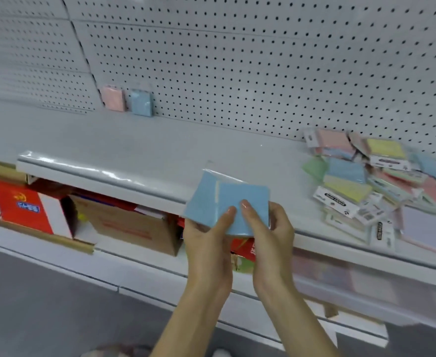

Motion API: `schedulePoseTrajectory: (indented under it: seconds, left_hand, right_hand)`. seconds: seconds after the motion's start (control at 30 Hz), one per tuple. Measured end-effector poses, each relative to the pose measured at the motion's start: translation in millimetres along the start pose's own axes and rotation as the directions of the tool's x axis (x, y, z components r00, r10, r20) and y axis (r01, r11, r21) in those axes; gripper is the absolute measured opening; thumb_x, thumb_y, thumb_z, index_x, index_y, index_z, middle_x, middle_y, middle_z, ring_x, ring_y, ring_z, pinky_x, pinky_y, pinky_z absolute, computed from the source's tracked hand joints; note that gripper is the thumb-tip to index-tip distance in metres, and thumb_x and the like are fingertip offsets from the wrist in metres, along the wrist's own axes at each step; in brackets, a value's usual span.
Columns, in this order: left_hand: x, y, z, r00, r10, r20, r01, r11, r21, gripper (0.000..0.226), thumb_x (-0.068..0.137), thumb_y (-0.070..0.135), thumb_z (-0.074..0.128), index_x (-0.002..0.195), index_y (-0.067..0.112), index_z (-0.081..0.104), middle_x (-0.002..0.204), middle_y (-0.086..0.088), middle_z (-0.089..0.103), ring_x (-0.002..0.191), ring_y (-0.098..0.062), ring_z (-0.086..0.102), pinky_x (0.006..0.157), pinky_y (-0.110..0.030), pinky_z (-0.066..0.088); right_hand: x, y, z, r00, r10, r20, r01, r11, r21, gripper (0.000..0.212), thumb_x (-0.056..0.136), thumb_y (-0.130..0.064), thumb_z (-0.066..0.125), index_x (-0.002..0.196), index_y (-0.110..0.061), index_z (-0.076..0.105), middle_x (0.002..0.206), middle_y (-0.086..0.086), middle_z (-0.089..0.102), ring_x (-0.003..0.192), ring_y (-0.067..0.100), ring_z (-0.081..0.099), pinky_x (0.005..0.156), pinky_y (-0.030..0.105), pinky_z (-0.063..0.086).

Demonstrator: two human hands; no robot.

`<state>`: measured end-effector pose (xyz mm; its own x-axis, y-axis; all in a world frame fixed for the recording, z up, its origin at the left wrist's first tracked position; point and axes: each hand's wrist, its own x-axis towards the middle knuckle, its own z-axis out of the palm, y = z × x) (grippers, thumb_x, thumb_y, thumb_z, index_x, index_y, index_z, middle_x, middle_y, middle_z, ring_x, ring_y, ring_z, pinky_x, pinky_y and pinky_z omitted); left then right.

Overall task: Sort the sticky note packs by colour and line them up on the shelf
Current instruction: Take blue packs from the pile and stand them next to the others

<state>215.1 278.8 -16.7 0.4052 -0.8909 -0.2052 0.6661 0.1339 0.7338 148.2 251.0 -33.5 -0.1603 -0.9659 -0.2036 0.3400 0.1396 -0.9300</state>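
Two blue sticky note packs sit side by side in my hands, over the front edge of the white shelf point(139, 148). My left hand point(206, 235) grips the left blue pack point(202, 199) and my right hand point(271, 228) grips the right blue pack point(245, 194), thumbs on top. At the back of the shelf a pink pack point(113, 98) and a blue pack point(141, 102) stand upright against the pegboard, touching. A loose pile of mixed packs point(381, 184) in pink, yellow, blue, green and purple lies at the right end of the shelf.
A white pegboard wall point(237, 60) backs the shelf. A clear plastic price rail point(96, 173) runs along its front edge. Below, a lower shelf holds a red and white box point(29, 210) and a cardboard carton point(132, 225). Grey floor point(44, 305) lies at the lower left.
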Motion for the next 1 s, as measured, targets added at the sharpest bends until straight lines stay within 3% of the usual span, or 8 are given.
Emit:
schedulePoseTrajectory:
  seconds: [0.1, 0.27, 0.33, 0.43, 0.67, 0.8, 0.87, 1.0]
  left_hand:
    - [14.3, 5.0, -6.7, 0.998, 0.06, -0.008, -0.059, 0.995, 0.076, 0.046, 0.08, -0.005, 0.066, 0.12, 0.015, 0.056, 0.105, -0.009, 0.071, 0.093, -0.024, 0.07, 0.069, -0.027, 0.056]
    - [34.7, 6.2, -16.6, 0.985, 0.174, -0.019, -0.161, 0.946, 0.282, 0.045, 0.077, -0.002, 0.072, 0.113, 0.02, 0.056, 0.099, -0.006, 0.071, 0.083, -0.017, 0.071, 0.061, -0.025, 0.054]
    - [41.2, 3.2, -17.5, 0.978, 0.203, -0.037, -0.179, 0.923, 0.341, 0.044, 0.075, -0.002, 0.074, 0.11, 0.019, 0.056, 0.092, -0.007, 0.068, 0.069, -0.01, 0.065, 0.05, -0.017, 0.046]
    - [50.3, 1.1, -21.4, 0.971, 0.235, -0.03, -0.204, 0.893, 0.401, 0.047, 0.073, 0.0, 0.076, 0.11, 0.02, 0.057, 0.092, -0.007, 0.065, 0.071, -0.013, 0.061, 0.048, -0.017, 0.044]
    - [82.3, 12.8, -38.1, 0.972, 0.206, -0.113, -0.153, 0.921, 0.358, 0.055, 0.064, 0.005, 0.081, 0.111, 0.02, 0.058, 0.102, -0.01, 0.068, 0.084, -0.026, 0.065, 0.05, -0.021, 0.047]
    - [108.8, 28.2, -50.0, 0.99, 0.114, -0.085, -0.083, 0.948, 0.306, 0.062, 0.059, 0.013, 0.08, 0.117, 0.014, 0.057, 0.106, -0.013, 0.069, 0.085, -0.025, 0.066, 0.048, -0.022, 0.048]
    - [128.6, 40.6, -57.4, 0.995, 0.073, -0.065, -0.052, 0.959, 0.277, 0.063, 0.059, 0.013, 0.079, 0.118, 0.012, 0.057, 0.107, -0.012, 0.07, 0.091, -0.028, 0.068, 0.053, -0.028, 0.051]
    - [179.3, 74.4, -77.3, 0.998, 0.062, -0.029, -0.052, 0.962, 0.267, 0.049, 0.071, 0.0, 0.074, 0.116, 0.014, 0.058, 0.106, -0.006, 0.072, 0.099, -0.025, 0.069, 0.083, -0.042, 0.054]
  right_hand:
    - [18.0, -4.6, 0.0, 0.988, 0.091, 0.128, -0.086, 0.996, -0.037, 0.018, 0.078, -0.029, 0.075, 0.087, -0.016, 0.067, 0.097, 0.015, 0.069, 0.092, 0.033, 0.067, 0.079, 0.047, 0.057]
    - [49.4, -18.9, 12.1, 0.944, 0.103, 0.313, -0.107, 0.994, -0.005, 0.039, 0.07, -0.036, 0.072, 0.098, -0.01, 0.069, 0.095, 0.007, 0.071, 0.082, 0.015, 0.066, 0.061, 0.027, 0.053]
    - [58.5, -20.8, 18.4, 0.941, 0.102, 0.323, -0.092, 0.995, -0.044, 0.042, 0.063, -0.043, 0.074, 0.091, -0.013, 0.068, 0.091, 0.006, 0.069, 0.082, 0.016, 0.064, 0.063, 0.03, 0.051]
    - [67.5, -20.5, 26.5, 0.941, 0.11, 0.32, -0.082, 0.992, -0.099, 0.04, 0.06, -0.048, 0.075, 0.08, -0.016, 0.065, 0.084, 0.005, 0.068, 0.079, 0.019, 0.062, 0.069, 0.037, 0.048]
    - [96.0, -19.0, 54.4, 0.88, 0.123, 0.458, -0.026, 0.977, -0.214, 0.007, 0.081, -0.017, 0.069, 0.082, -0.011, 0.071, 0.078, 0.003, 0.07, 0.071, 0.014, 0.063, 0.055, 0.024, 0.051]
    - [114.2, -12.5, 73.8, 0.846, 0.132, 0.517, -0.021, 0.976, -0.215, 0.016, 0.086, -0.005, 0.06, 0.094, -0.012, 0.071, 0.091, 0.002, 0.075, 0.082, 0.013, 0.069, 0.069, 0.021, 0.056]
    - [124.0, -8.5, 89.0, 0.854, 0.123, 0.506, 0.0, 0.972, -0.237, 0.017, 0.087, -0.004, 0.059, 0.098, -0.011, 0.071, 0.095, 0.003, 0.075, 0.088, 0.014, 0.069, 0.074, 0.021, 0.055]
    - [142.4, 5.1, 138.9, 0.851, 0.089, 0.517, 0.052, 0.966, -0.252, 0.018, 0.086, -0.01, 0.062, 0.102, -0.011, 0.07, 0.1, 0.002, 0.074, 0.095, 0.016, 0.069, 0.08, 0.026, 0.055]
